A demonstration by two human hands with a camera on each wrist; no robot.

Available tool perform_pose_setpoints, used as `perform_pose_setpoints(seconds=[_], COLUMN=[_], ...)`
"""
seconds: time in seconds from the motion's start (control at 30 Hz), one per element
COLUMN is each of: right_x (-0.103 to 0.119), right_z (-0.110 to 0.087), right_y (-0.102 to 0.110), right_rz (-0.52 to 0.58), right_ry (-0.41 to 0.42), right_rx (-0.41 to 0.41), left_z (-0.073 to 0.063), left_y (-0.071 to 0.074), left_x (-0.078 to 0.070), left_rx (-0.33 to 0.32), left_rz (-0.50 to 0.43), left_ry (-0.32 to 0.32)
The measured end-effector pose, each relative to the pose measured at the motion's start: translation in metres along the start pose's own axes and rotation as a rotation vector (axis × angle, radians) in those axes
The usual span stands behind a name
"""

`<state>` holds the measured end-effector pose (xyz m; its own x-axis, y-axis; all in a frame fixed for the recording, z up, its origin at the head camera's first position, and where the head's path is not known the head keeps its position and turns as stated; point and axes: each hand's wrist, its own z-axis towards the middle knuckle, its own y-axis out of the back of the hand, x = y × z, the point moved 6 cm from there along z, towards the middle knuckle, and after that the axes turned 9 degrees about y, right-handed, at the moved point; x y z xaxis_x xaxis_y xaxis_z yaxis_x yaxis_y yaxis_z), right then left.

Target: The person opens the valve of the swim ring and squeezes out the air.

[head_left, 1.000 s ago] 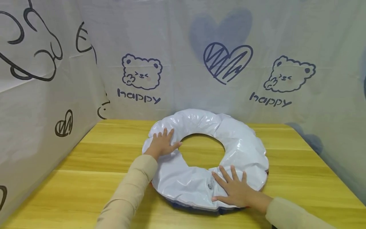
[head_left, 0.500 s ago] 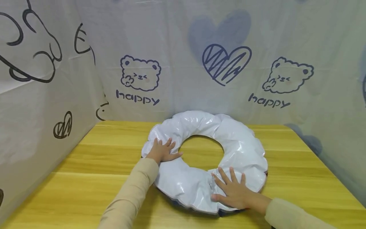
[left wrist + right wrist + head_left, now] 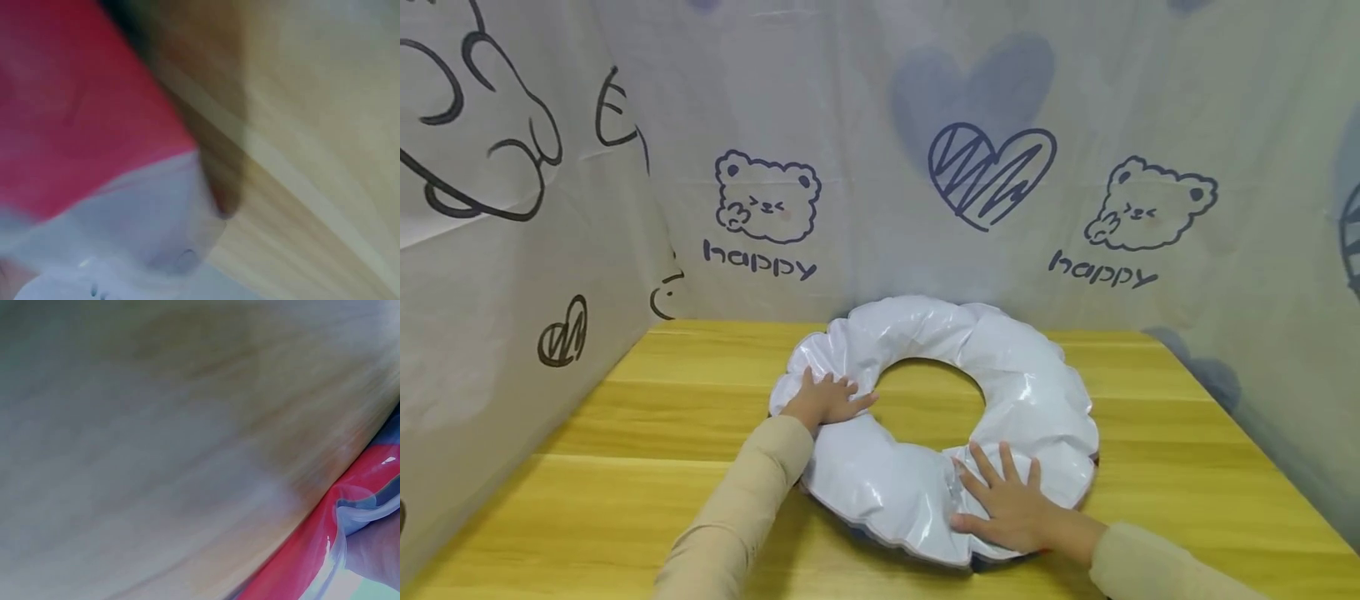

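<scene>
A partly puffed-up swim ring (image 3: 1022, 383), white on top, lies flat on the wooden table. My left hand (image 3: 827, 402) presses on its left side with the fingers spread and the thumb pointing to the hole. On the front right part rests my right hand (image 3: 1011, 504), palm down, fingers splayed; the vinyl creases around it. In the left wrist view the red and white side of the swim ring (image 3: 87, 112) shows, blurred. The right wrist view catches its red and blue edge (image 3: 319, 537) beside a bit of the right hand (image 3: 378, 550).
The yellow wood-grain table (image 3: 625, 467) carries the ring near its back edge. Behind it hangs a pale curtain (image 3: 865, 192) printed with hearts and bear faces. More of this cloth (image 3: 497, 275) closes off the left side.
My left hand has slid a little toward me along the ring and now lies lower on it. The vinyl bunches more by both hands, and the clear valve beside my right hand is no longer plainly visible.
</scene>
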<state>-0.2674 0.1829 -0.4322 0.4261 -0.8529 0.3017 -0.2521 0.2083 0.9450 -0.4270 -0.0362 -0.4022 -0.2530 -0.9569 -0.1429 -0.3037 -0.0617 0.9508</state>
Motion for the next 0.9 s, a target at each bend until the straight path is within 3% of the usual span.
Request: perform_pose_setpoints(seconds=[0.1,0.2,0.33,0.47,0.63,0.9], right_x=[-0.001,-0.002,0.001,0.003,0.002,0.004], right_z=[-0.002,-0.003,-0.001,0.001,0.001,0.003], right_y=[-0.002,-0.002,-0.002,-0.002,-0.003,-0.005], right_rz=[0.008,0.011,0.021,0.027,0.028,0.001], right_ry=[-0.003,-0.004,0.008,0.012,0.004,-0.002], right_rx=[0.001,-0.007,-0.012,-0.008,-0.008,-0.013], left_z=[-0.010,-0.025,-0.049,-0.070,-0.083,-0.081], left_y=[-0.001,-0.001,-0.002,-0.011,-0.028,-0.048], left_x=[-0.005,-0.010,-0.006,-0.008,-0.019,-0.022], left_rx=[0.014,0.007,-0.033,-0.038,-0.008,0.013], left_rz=[-0.098,-0.137,-0.114,-0.067,-0.048,-0.003], left_ry=[-0.053,-0.136,-0.223,-0.270,-0.247,-0.195])
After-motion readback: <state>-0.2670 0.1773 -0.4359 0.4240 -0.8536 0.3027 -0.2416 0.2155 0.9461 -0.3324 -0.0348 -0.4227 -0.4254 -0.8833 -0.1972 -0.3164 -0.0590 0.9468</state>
